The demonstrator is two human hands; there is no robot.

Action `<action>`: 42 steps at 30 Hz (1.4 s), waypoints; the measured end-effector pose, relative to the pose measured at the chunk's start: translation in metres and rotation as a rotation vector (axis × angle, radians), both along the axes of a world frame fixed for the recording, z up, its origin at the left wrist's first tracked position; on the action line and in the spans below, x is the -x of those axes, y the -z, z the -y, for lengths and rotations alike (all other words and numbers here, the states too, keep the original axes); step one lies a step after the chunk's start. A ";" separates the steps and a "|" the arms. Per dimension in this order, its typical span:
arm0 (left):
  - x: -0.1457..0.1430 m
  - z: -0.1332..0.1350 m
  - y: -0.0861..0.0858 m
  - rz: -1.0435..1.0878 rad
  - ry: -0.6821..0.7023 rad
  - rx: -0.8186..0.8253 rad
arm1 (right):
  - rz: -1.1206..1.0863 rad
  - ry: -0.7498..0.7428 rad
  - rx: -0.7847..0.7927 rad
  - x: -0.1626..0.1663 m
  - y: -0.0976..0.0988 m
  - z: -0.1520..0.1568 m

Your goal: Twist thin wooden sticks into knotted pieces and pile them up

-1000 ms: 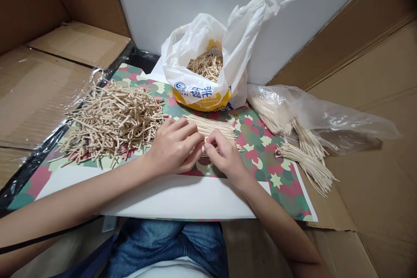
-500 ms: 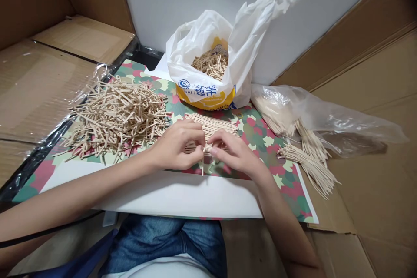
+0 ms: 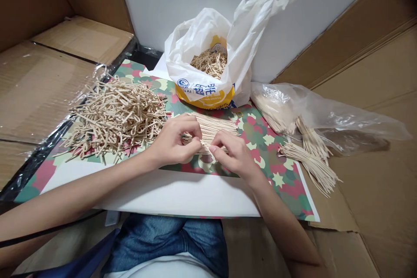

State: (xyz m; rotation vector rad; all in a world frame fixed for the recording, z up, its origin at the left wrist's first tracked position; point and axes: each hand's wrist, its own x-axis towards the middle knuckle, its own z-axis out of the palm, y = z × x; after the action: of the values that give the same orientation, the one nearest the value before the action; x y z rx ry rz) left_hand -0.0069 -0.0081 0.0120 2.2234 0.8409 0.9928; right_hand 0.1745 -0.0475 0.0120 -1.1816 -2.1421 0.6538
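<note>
Both hands were at work at the middle of the camouflage-print sheet [image 3: 260,139], meeting over the near end of a row of aligned sticks [image 3: 216,124].

The left hand [image 3: 172,141] rested on the sheet with its fingers curled in. Its thumb and forefinger were drawn narrow, pinching the left end of the row. The right hand [image 3: 233,156] lay just beside it, its fingers likewise curled and close together, with the fingertips [image 3: 213,147] pressed on the near edge of the same row. Whether either pinch held one stick or several could not be told.

The row lay flat on the sheet, its sticks side by side. It sat between the loose heap of sticks [image 3: 114,115] on the left and the white plastic bag [image 3: 202,39] behind it.

Judged from how things lay, the part set in order was small. It was this one row, together with the bundles of thin sticks [image 3: 309,163] at the right edge of the sheet, which partly spilled from a clear plastic bag [image 3: 325,115]. Much the greater part was unordered. The heap was large and tangled, with sticks crossing at every angle. The white bag stood open and upright, with more jumbled sticks [image 3: 208,61] inside.

Cardboard panels [image 3: 374,117] enclosed the work area on both sides. The sheet rested on a white board [image 3: 163,191] across the person's lap.
</note>
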 end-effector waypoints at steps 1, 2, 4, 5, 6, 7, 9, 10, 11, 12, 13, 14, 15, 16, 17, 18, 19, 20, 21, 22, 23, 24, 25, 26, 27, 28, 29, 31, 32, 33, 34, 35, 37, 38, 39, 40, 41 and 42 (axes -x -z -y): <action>0.001 0.000 0.000 0.000 0.012 0.018 | -0.004 -0.006 0.032 -0.001 0.000 -0.001; 0.001 0.000 0.001 -0.004 0.026 0.035 | -0.010 -0.007 0.067 -0.002 -0.001 -0.002; 0.002 0.000 0.002 -0.015 0.051 0.061 | -0.037 0.013 0.139 -0.004 -0.002 -0.004; 0.002 0.000 0.002 -0.023 0.059 0.067 | -0.056 0.029 0.173 -0.005 -0.002 -0.005; 0.002 0.000 0.003 -0.033 0.067 0.067 | -0.074 0.045 0.202 -0.006 -0.003 -0.005; 0.002 0.000 0.003 -0.043 0.079 0.062 | -0.083 0.049 0.230 -0.006 -0.003 -0.005; 0.000 -0.001 0.004 -0.059 0.102 0.039 | -0.061 0.012 0.290 -0.005 -0.005 -0.005; 0.000 -0.001 0.004 -0.063 0.112 0.026 | -0.033 -0.023 0.320 -0.004 -0.005 -0.005; -0.001 -0.001 0.004 -0.065 0.121 0.016 | -0.002 -0.056 0.342 -0.003 -0.005 -0.004; -0.001 -0.001 0.005 -0.064 0.128 0.011 | 0.028 -0.084 0.355 -0.002 -0.005 -0.004; -0.002 0.000 0.005 -0.064 0.133 0.013 | 0.051 -0.105 0.357 -0.001 -0.005 -0.003; -0.002 0.000 0.006 -0.059 0.136 0.019 | 0.066 -0.113 0.355 0.000 -0.005 -0.003; -0.002 0.000 0.007 -0.048 0.137 0.027 | 0.073 -0.112 0.356 0.000 -0.004 -0.003; -0.002 0.000 0.007 -0.036 0.136 0.039 | 0.072 -0.098 0.360 0.001 -0.004 -0.002; -0.002 0.001 0.008 -0.027 0.136 0.054 | 0.063 -0.075 0.371 0.001 -0.003 -0.002; -0.002 0.001 0.008 -0.022 0.139 0.072 | 0.045 -0.046 0.383 0.001 -0.003 -0.002; -0.002 0.001 0.008 -0.021 0.144 0.092 | 0.022 -0.012 0.391 0.000 -0.002 -0.001; -0.003 0.001 0.009 -0.023 0.149 0.114 | -0.003 0.018 0.392 0.000 -0.002 -0.001; -0.003 0.001 0.009 -0.025 0.154 0.134 | -0.029 0.040 0.389 0.000 -0.002 -0.001; -0.003 0.001 0.009 -0.021 0.158 0.151 | -0.055 0.053 0.388 0.000 -0.001 -0.001; -0.004 0.001 0.009 -0.012 0.160 0.169 | -0.083 0.058 0.393 0.000 -0.001 -0.001; -0.004 0.001 0.008 -0.002 0.165 0.191 | -0.111 0.059 0.407 -0.001 0.000 -0.001; -0.004 0.001 0.008 0.005 0.172 0.217 | -0.138 0.057 0.430 -0.001 0.000 -0.001; -0.004 0.001 0.007 0.007 0.181 0.248 | -0.162 0.053 0.456 -0.001 0.001 -0.001; -0.004 0.001 0.006 0.004 0.187 0.279 | -0.181 0.051 0.482 -0.001 0.001 -0.001; -0.003 0.001 0.005 -0.003 0.191 0.307 | -0.195 0.049 0.504 -0.001 0.001 -0.001; -0.003 0.001 0.004 -0.008 0.190 0.325 | -0.204 0.045 0.521 -0.001 0.001 0.000; -0.002 0.001 0.002 -0.015 0.185 0.325 | -0.217 0.033 0.546 -0.002 -0.001 0.000; -0.002 0.001 0.002 -0.015 0.182 0.311 | -0.226 0.029 0.557 -0.003 -0.002 0.000; -0.002 0.001 0.002 -0.015 0.179 0.291 | -0.241 0.032 0.567 -0.004 -0.003 0.000; -0.002 0.001 0.002 -0.017 0.175 0.272 | -0.263 0.040 0.578 -0.005 -0.004 -0.001; -0.002 0.001 0.002 -0.020 0.171 0.253 | -0.286 0.050 0.587 -0.007 -0.005 -0.001; -0.001 0.002 0.003 -0.026 0.166 0.225 | -0.305 0.057 0.598 -0.011 -0.006 -0.003; -0.001 0.002 0.003 -0.029 0.165 0.214 | -0.290 0.046 0.595 -0.013 -0.006 -0.005; -0.001 0.003 0.003 -0.029 0.164 0.203 | -0.257 0.023 0.587 -0.015 -0.006 -0.006; 0.000 0.003 0.004 -0.028 0.165 0.191 | -0.213 -0.009 0.572 -0.016 -0.007 -0.007; 0.000 0.003 0.004 -0.028 0.170 0.186 | -0.170 -0.042 0.554 -0.017 -0.007 -0.008; 0.000 0.003 0.004 -0.025 0.181 0.192 | -0.136 -0.073 0.535 -0.018 -0.007 -0.008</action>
State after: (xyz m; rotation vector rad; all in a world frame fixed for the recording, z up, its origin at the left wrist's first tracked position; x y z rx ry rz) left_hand -0.0071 -0.0110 0.0078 2.1084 0.6999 0.7673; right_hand 0.1923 -0.0395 0.0190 -1.2798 -1.9581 1.3598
